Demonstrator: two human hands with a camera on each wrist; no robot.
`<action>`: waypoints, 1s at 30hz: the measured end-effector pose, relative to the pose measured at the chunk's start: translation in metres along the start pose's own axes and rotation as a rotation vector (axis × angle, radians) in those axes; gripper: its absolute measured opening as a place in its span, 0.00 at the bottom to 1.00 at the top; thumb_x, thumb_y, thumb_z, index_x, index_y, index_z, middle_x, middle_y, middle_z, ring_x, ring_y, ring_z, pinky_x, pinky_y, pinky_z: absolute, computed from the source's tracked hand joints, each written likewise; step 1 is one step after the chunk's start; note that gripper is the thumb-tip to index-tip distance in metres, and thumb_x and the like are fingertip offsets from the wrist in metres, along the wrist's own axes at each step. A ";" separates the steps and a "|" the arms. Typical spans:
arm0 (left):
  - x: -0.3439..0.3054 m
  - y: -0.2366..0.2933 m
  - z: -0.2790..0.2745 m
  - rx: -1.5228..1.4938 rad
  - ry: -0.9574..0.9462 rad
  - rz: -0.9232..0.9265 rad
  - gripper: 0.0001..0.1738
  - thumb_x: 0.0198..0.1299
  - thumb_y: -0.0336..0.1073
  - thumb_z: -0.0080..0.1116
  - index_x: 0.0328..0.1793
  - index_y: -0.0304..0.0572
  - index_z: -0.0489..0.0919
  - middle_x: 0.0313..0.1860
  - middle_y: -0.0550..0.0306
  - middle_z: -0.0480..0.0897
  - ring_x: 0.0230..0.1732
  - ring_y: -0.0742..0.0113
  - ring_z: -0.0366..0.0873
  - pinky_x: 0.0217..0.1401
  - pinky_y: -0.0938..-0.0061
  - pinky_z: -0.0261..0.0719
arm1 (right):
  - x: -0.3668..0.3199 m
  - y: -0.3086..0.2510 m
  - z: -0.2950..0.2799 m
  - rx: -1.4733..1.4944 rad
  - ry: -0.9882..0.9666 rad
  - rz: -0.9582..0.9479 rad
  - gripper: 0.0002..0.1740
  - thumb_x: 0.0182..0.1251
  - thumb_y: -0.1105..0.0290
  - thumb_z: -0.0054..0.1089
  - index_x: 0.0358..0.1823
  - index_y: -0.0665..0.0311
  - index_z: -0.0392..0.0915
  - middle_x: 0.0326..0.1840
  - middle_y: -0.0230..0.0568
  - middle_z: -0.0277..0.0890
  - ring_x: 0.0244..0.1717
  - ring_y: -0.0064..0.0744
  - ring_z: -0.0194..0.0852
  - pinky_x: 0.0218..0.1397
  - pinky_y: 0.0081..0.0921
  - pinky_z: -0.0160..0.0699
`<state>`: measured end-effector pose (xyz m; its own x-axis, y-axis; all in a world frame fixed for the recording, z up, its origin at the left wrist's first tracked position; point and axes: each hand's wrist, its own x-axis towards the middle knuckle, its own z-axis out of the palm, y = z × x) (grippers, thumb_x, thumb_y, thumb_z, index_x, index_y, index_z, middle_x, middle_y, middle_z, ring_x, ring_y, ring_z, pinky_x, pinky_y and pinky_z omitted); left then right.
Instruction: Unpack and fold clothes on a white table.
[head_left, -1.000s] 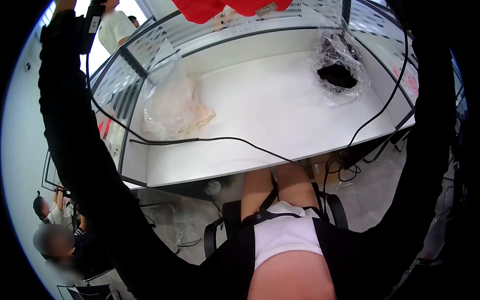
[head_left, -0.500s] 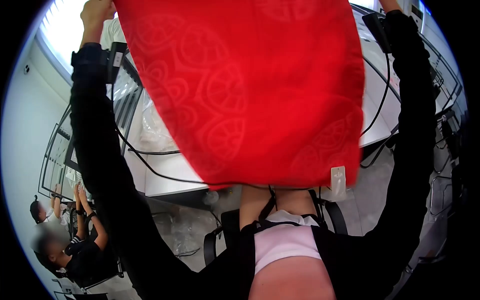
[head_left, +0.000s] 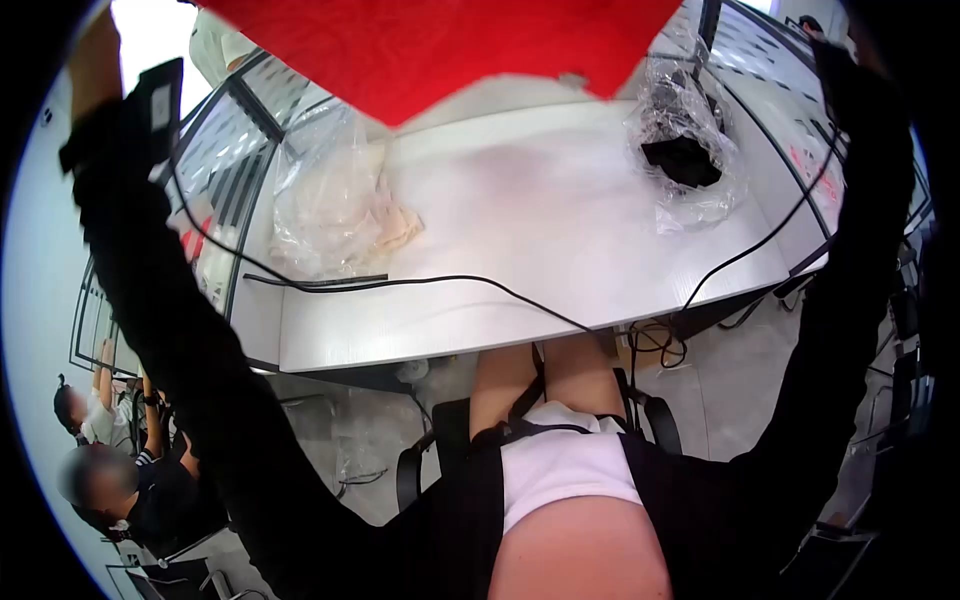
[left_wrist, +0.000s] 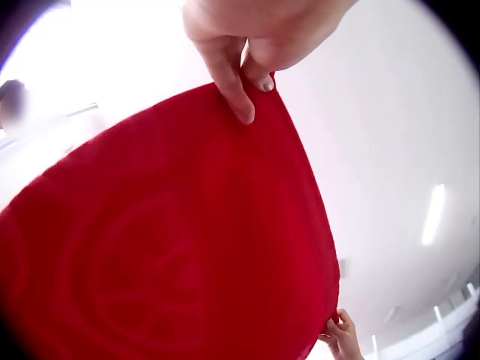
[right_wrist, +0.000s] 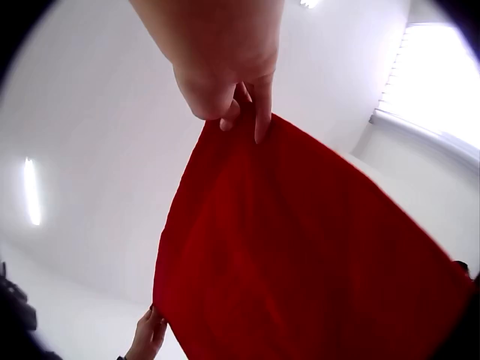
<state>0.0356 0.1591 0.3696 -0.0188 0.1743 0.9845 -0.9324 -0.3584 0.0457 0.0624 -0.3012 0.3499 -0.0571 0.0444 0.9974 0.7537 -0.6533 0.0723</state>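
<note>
A red cloth [head_left: 450,50] with a faint tone-on-tone round pattern is stretched between both raised hands, above the far part of the table. Its lower edge flares up and away, and a small pale tag [head_left: 573,80] sits near that edge. In the left wrist view my left hand [left_wrist: 266,34] pinches one upper corner between thumb and fingers. My right hand [right_wrist: 225,67] pinches the other upper corner in the right wrist view. At the head view's top left only part of the left hand [head_left: 95,65] shows; the right one is lost in the dark edge.
A clear plastic bag with beige cloth [head_left: 340,210] lies at the left of the white table [head_left: 520,250]. Another bag with black cloth [head_left: 685,160] lies at the right. Black cables [head_left: 430,280] run from both wrists. Other people [head_left: 110,490] sit at the left.
The red cloth was up high, swung down in front of the table half a second ago, and is now flung upward and away again. Both arms dipped inward, then rose and spread.
</note>
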 end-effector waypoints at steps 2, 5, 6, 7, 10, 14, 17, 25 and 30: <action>-0.021 0.005 -0.035 -0.006 -0.358 0.003 0.23 0.64 0.38 0.50 0.48 0.16 0.67 0.38 0.36 0.75 0.36 0.59 0.78 0.43 0.78 0.81 | -0.035 -0.017 -0.022 0.086 -0.117 -0.004 0.14 0.56 0.66 0.65 0.38 0.67 0.75 0.32 0.41 0.77 0.32 0.29 0.74 0.35 0.22 0.73; -0.101 0.032 -0.080 0.506 -0.344 -0.326 0.17 0.64 0.38 0.49 0.46 0.26 0.74 0.37 0.49 0.79 0.40 0.66 0.78 0.44 0.79 0.77 | -0.104 -0.032 -0.050 0.228 -0.397 0.107 0.15 0.55 0.65 0.67 0.36 0.67 0.76 0.31 0.37 0.77 0.33 0.28 0.72 0.38 0.20 0.70; -0.126 0.028 -0.100 0.601 -0.326 -0.405 0.15 0.64 0.38 0.49 0.43 0.30 0.78 0.36 0.56 0.81 0.38 0.71 0.78 0.43 0.79 0.76 | -0.137 -0.010 -0.064 0.199 -0.488 0.070 0.14 0.58 0.67 0.61 0.44 0.64 0.74 0.34 0.37 0.78 0.31 0.25 0.75 0.34 0.19 0.72; -0.154 0.036 -0.112 0.569 -0.383 -0.491 0.14 0.63 0.35 0.48 0.42 0.30 0.78 0.34 0.55 0.81 0.36 0.70 0.78 0.41 0.78 0.76 | -0.164 -0.022 -0.069 0.208 -0.595 0.139 0.13 0.57 0.71 0.59 0.44 0.64 0.75 0.35 0.37 0.79 0.32 0.26 0.76 0.34 0.19 0.72; -0.263 0.096 -0.124 0.327 -0.676 -0.800 0.10 0.62 0.26 0.45 0.42 0.28 0.77 0.29 0.52 0.80 0.29 0.68 0.78 0.36 0.77 0.77 | -0.245 -0.077 -0.079 0.208 -0.997 0.414 0.16 0.56 0.83 0.53 0.46 0.64 0.76 0.38 0.39 0.80 0.36 0.26 0.78 0.34 0.21 0.74; -0.346 0.139 -0.145 0.258 -0.705 -1.180 0.08 0.51 0.19 0.50 0.35 0.30 0.79 0.29 0.53 0.80 0.27 0.71 0.78 0.32 0.80 0.75 | -0.303 -0.115 -0.094 0.316 -1.365 0.507 0.14 0.47 0.82 0.53 0.38 0.65 0.72 0.34 0.44 0.75 0.35 0.46 0.75 0.38 0.30 0.73; -0.353 0.167 -0.157 0.256 -0.658 -1.283 0.08 0.45 0.18 0.53 0.33 0.31 0.80 0.29 0.54 0.80 0.26 0.73 0.76 0.29 0.84 0.72 | -0.312 -0.123 -0.110 0.390 -1.359 0.532 0.15 0.41 0.83 0.56 0.35 0.66 0.73 0.32 0.44 0.76 0.32 0.45 0.76 0.35 0.27 0.74; -0.327 0.115 -0.130 0.113 -0.307 -0.969 0.16 0.58 0.39 0.56 0.30 0.30 0.75 0.25 0.59 0.75 0.28 0.73 0.67 0.31 0.80 0.62 | -0.290 -0.095 -0.093 0.503 -0.843 0.815 0.10 0.55 0.72 0.56 0.37 0.69 0.70 0.32 0.38 0.72 0.32 0.22 0.68 0.35 0.18 0.64; -0.303 0.001 -0.059 0.376 -0.714 -0.867 0.11 0.61 0.36 0.52 0.33 0.34 0.73 0.20 0.59 0.69 0.25 0.76 0.62 0.29 0.79 0.62 | -0.283 -0.066 0.033 0.183 -0.914 0.697 0.11 0.61 0.69 0.54 0.43 0.64 0.67 0.26 0.50 0.70 0.28 0.44 0.71 0.36 0.28 0.70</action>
<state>0.0190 0.1597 0.0611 0.8845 -0.0170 0.4662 -0.3675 -0.6410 0.6739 0.0503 -0.2460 0.0628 0.8441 0.2964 0.4468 0.5235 -0.6352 -0.5678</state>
